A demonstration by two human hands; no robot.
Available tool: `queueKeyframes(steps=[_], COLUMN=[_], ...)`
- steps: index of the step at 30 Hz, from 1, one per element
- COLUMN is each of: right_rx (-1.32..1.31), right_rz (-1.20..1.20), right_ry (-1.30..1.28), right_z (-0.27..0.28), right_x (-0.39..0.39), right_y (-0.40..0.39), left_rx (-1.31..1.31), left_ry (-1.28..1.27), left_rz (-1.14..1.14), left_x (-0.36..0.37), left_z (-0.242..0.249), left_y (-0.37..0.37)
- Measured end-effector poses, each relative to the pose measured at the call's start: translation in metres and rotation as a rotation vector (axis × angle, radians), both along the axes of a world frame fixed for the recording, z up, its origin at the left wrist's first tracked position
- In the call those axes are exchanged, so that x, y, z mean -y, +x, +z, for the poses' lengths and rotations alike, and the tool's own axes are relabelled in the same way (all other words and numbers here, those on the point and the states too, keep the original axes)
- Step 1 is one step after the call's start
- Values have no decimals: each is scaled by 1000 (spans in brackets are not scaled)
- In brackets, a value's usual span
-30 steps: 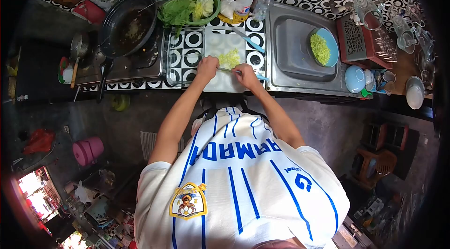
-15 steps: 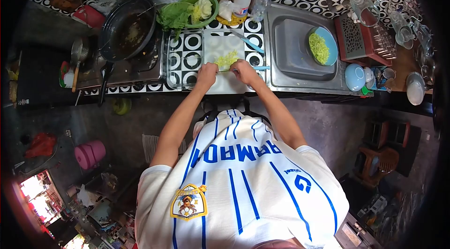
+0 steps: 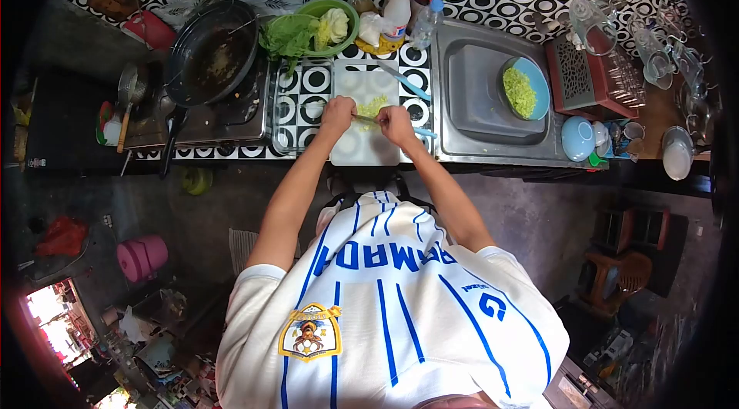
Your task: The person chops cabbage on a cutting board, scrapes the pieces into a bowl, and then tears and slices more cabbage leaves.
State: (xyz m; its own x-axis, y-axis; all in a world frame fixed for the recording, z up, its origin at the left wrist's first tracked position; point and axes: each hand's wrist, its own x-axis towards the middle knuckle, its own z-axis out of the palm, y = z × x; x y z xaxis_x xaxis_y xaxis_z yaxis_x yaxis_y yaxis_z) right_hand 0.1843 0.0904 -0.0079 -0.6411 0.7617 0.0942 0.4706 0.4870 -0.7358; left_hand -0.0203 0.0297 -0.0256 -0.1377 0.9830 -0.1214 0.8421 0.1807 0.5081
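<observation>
My right hand (image 3: 395, 125) is closed around a knife whose light blue handle (image 3: 426, 132) sticks out to the right. My left hand (image 3: 338, 114) is closed at the other end of the blade, which runs slanted between both hands. Just beyond the blade lies a small heap of finely chopped green vegetable (image 3: 375, 105) on a white cutting board (image 3: 356, 149). A second knife with a blue handle (image 3: 414, 88) rests across the far right part of the board.
Right of the board, a blue bowl (image 3: 540, 84) of chopped greens stands in the steel sink (image 3: 473, 149). A green basin (image 3: 350, 10) holds leafy vegetables behind. Bottles (image 3: 397, 5) stand by the wall. Left is a stove with a black wok (image 3: 219, 62).
The camera view has shifted slightly. My left hand has moved a little away from me over the board, and the knife handle at my right hand sits nearer, so the knife is more slanted.
</observation>
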Motion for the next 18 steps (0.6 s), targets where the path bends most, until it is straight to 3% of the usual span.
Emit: queueKeyframes(steps=[5, 9, 12, 18], right_rx=[2, -187, -270, 58], right_rz=[95, 153, -50, 251], right_ry=[125, 114, -175, 113], right_z=[1, 0, -6, -1], right_x=[-20, -20, -17, -48], right_y=[-6, 18, 22, -4], left_rx=[-24, -169, -44, -37], left_ry=[-2, -19, 104, 103], left_rz=[9, 8, 11, 76], left_x=[2, -6, -19, 2], left_z=[14, 27, 34, 9], left_y=[6, 16, 10, 13])
